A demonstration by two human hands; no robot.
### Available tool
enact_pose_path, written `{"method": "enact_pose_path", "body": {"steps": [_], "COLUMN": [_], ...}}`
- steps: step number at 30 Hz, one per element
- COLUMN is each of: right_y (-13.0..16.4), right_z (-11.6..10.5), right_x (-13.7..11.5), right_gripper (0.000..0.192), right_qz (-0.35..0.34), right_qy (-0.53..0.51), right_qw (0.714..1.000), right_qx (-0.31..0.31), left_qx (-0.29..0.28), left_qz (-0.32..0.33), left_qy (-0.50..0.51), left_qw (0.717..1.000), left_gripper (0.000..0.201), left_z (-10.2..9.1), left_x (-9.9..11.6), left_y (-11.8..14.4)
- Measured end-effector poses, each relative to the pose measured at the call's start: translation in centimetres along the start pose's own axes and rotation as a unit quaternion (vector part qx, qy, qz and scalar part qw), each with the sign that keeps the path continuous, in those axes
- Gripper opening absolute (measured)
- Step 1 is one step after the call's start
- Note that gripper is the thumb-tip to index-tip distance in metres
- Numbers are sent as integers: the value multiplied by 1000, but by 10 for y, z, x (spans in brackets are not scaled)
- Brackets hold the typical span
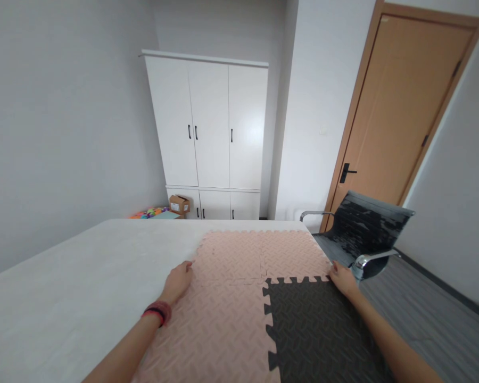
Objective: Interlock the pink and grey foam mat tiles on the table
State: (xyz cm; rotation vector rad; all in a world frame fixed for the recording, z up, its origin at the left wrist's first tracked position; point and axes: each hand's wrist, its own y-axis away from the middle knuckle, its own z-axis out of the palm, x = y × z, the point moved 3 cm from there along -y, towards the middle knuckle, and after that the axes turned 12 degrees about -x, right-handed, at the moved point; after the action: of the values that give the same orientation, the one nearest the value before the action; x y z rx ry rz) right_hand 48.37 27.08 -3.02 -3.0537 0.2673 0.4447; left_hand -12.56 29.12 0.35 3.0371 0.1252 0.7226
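Pink foam mat tiles (219,324) with a raised tread pattern lie on the white table, their edges interlocked. A black foam tile (323,324) joins them at the near right, its jagged teeth meeting the pink edges. My left hand (179,281), with a red band at its wrist, pinches the left edge of the pink mat near the seam between front and back tiles. Across from it, my right hand (343,279) grips the right edge where pink meets black. The fingertips under both edges are hidden.
The white table (83,287) extends to the left. A black chair (363,229) with metal armrests stands beside its right edge. Behind are a white wardrobe (211,122), a cardboard box (179,205), colourful small items (149,213) and a wooden door (415,106).
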Motion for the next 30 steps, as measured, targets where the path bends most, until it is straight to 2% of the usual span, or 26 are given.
{"method": "enact_pose_path", "body": {"steps": [5, 13, 25, 30], "right_y": [-2, -8, -4, 10], "right_z": [7, 17, 16, 0], "right_x": [0, -4, -14, -24], "right_gripper": [36, 42, 41, 40], "right_qz": [-10, 8, 29, 31], "right_qy": [12, 38, 78, 89], "right_qw": [1000, 999, 997, 996], "right_qx": [3, 14, 3, 0], "left_qx": [5, -5, -9, -20], "left_qz": [-35, -37, -52, -43], "left_qy": [-17, -73, -131, -160], "left_qw": [999, 997, 990, 986], "left_gripper": [35, 32, 35, 33], "left_z": [-3, 1, 11, 8], "left_x": [2, 11, 22, 32], "left_y": [2, 8, 10, 14]}}
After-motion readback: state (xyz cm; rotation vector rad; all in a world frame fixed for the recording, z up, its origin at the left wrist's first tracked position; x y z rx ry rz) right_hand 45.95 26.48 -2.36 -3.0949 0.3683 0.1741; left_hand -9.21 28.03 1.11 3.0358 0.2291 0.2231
